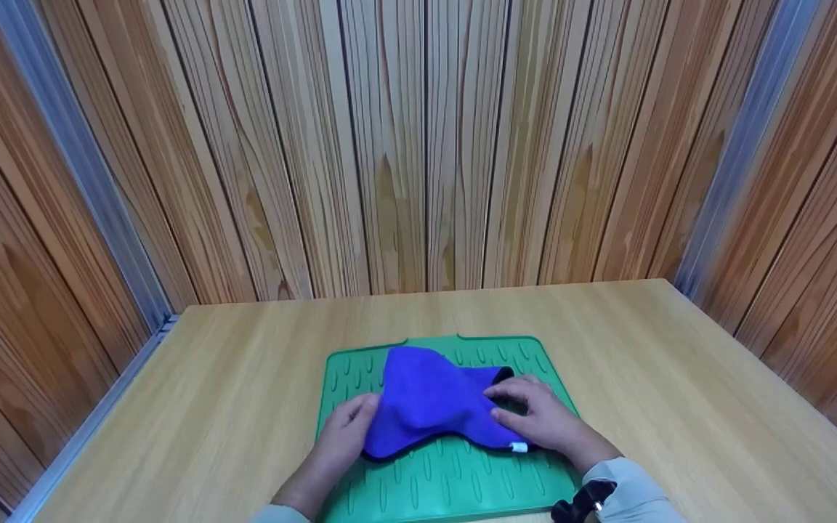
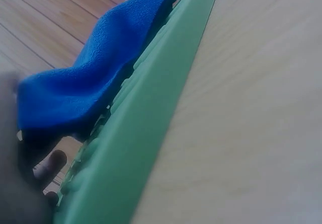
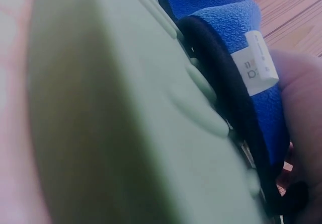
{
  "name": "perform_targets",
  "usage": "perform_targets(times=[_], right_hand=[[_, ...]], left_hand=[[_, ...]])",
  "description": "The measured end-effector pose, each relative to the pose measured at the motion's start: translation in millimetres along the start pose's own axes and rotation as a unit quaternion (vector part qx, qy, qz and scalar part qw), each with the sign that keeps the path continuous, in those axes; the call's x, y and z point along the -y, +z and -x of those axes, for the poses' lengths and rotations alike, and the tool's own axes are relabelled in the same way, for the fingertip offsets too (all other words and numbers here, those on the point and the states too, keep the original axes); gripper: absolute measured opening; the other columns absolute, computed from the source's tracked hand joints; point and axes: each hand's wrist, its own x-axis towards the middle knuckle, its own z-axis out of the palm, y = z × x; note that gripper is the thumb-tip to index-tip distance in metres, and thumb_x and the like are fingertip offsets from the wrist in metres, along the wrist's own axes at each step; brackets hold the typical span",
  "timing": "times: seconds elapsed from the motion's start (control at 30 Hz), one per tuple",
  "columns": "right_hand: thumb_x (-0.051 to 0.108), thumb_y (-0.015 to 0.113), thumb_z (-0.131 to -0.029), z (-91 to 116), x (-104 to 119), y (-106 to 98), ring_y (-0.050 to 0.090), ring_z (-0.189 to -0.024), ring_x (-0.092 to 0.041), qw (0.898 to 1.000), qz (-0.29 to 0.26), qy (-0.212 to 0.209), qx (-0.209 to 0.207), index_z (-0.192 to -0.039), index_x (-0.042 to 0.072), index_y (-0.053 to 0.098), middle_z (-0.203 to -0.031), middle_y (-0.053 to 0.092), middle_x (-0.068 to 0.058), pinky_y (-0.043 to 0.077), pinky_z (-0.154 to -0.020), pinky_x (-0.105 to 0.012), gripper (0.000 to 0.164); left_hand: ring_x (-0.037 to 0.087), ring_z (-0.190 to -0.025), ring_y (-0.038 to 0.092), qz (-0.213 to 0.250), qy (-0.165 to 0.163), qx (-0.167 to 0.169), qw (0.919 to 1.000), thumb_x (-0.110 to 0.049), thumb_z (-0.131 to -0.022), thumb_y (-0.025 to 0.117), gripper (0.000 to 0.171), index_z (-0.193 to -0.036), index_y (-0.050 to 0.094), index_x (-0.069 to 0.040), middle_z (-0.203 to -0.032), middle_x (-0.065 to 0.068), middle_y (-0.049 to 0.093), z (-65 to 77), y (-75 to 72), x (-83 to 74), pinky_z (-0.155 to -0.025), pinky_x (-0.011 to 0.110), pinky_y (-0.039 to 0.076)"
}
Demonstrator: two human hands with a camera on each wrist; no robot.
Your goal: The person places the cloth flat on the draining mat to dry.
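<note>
- The blue cloth (image 1: 422,399) lay rumpled over the middle of the green mat (image 1: 447,483), its centre humped up between your two hands.
- Your left hand (image 1: 346,428) was at the cloth's left edge, thumb and fingers pinching it; in the left wrist view your fingertips (image 2: 52,166) showed below the fabric, near the mat.
- Your right hand (image 1: 542,418) was at the cloth's right side, fingers bent, with the thumb and a fingertip touching the blue surface; whether they gripped it, I could not tell.
- A white tag (image 1: 519,447) stuck out from the cloth's near right corner, just beside your right hand; its print was too unclear to read.
- Black trim (image 3: 240,103) ran along the cloth's edge, close over the mat's raised ridges.
- The mat lay flat on the wooden table (image 1: 244,407), reaching past the cloth at the far and near sides.
- You wore a pale sleeve (image 1: 636,490) on the right arm, with a black device (image 1: 584,501) at the wrist.
- Beyond the table stood a plank wall (image 1: 404,145).
</note>
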Motion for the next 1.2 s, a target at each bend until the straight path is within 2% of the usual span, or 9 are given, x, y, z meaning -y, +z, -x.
perform_targets(times=[0.27,0.47,0.57,0.63,0.7,0.8,0.93,1.03,1.2], right_hand=[[0.022,0.068,-0.098,-5.0,3.3,-3.6,0.062,-0.115,-0.025,0.985,-0.105,0.103,-0.093,-0.111,0.010,0.077,-0.115,0.072,-0.007,0.047,-0.097,-0.035,0.019],[0.010,0.069,-0.097,-7.4,-0.1,-16.4,0.063,-0.092,-0.013,0.934,-0.216,0.194,-0.207,-0.110,-0.001,0.073,-0.099,0.070,-0.004,0.053,-0.080,-0.024,0.018],[0.010,0.066,-0.098,-7.9,-3.2,-21.2,0.059,-0.082,-0.011,0.909,-0.239,0.227,-0.256,-0.110,-0.004,0.069,-0.091,0.066,0.001,0.052,-0.071,-0.023,0.018],[0.011,0.064,-0.100,-8.2,-4.7,-21.6,0.058,-0.080,-0.010,0.904,-0.237,0.233,-0.268,-0.112,-0.003,0.067,-0.090,0.064,0.002,0.051,-0.069,-0.023,0.019],[0.009,0.064,-0.100,-8.6,-5.5,-19.2,0.059,-0.080,-0.012,0.914,-0.230,0.214,-0.257,-0.115,-0.004,0.066,-0.091,0.066,-0.002,0.050,-0.069,-0.023,0.020],[0.010,0.065,-0.099,-6.4,-5.1,-15.3,0.062,-0.090,-0.016,0.951,-0.179,0.165,-0.189,-0.123,0.000,0.064,-0.100,0.069,-0.009,0.052,-0.078,-0.029,0.026],[0.023,0.070,-0.097,-2.1,-2.4,-11.1,0.058,-0.121,-0.029,0.991,-0.059,0.093,-0.077,-0.133,0.015,0.062,-0.127,0.065,-0.010,0.045,-0.101,-0.049,0.037],[0.033,0.070,-0.096,-0.2,-1.3,-10.6,0.048,-0.135,-0.035,0.997,-0.020,0.066,-0.028,-0.135,0.023,0.061,-0.139,0.059,-0.006,0.033,-0.110,-0.060,0.041],[0.032,0.070,-0.096,3.7,-3.8,-15.6,0.050,-0.134,-0.036,0.998,-0.029,0.049,0.014,-0.132,0.022,0.064,-0.133,0.063,-0.002,0.033,-0.110,-0.062,0.037]], left_hand=[[0.019,-0.094,0.058,0.017,-0.001,-0.111,0.9937,-0.020,-0.100,0.065,0.017,-0.107,0.075,-0.008,-0.097,0.004,0.068,-1.9,-4.9,-4.0,-0.080,0.030,0.050],[0.023,-0.104,0.060,0.025,-0.016,-0.201,0.9791,-0.020,-0.096,0.072,0.013,-0.104,0.075,-0.010,-0.099,0.005,0.068,0.1,-17.1,-2.9,-0.098,0.043,0.044],[0.024,-0.106,0.059,0.028,-0.025,-0.212,0.9765,-0.020,-0.096,0.072,0.014,-0.104,0.075,-0.010,-0.099,0.005,0.067,2.0,-22.5,-1.1,-0.103,0.047,0.041],[0.023,-0.105,0.058,0.023,-0.031,-0.202,0.9786,-0.021,-0.096,0.071,0.016,-0.107,0.074,-0.009,-0.099,0.005,0.067,3.0,-24.9,0.7,-0.099,0.045,0.043],[0.023,-0.102,0.059,0.012,-0.035,-0.177,0.9835,-0.022,-0.098,0.069,0.020,-0.113,0.072,-0.009,-0.099,0.006,0.068,4.4,-26.2,2.8,-0.091,0.041,0.047],[0.028,-0.110,0.060,-0.037,-0.033,-0.121,0.9914,-0.029,-0.100,0.066,0.030,-0.126,0.069,-0.015,-0.114,0.008,0.069,5.4,-26.3,4.4,-0.092,0.043,0.047],[0.043,-0.135,0.037,-0.114,-0.040,-0.042,0.9917,-0.043,-0.097,0.067,0.040,-0.135,0.063,-0.033,-0.142,0.014,0.055,9.5,-27.6,4.7,-0.104,0.063,0.035],[0.047,-0.138,0.022,-0.129,-0.061,0.002,0.9898,-0.048,-0.093,0.070,0.043,-0.134,0.060,-0.044,-0.148,0.016,0.044,13.4,-31.4,4.7,-0.101,0.068,0.037],[0.044,-0.135,0.027,-0.137,-0.057,0.020,0.9887,-0.038,-0.096,0.070,0.031,-0.126,0.064,-0.039,-0.145,0.011,0.049,16.7,-37.3,6.3,-0.101,0.065,0.038]])
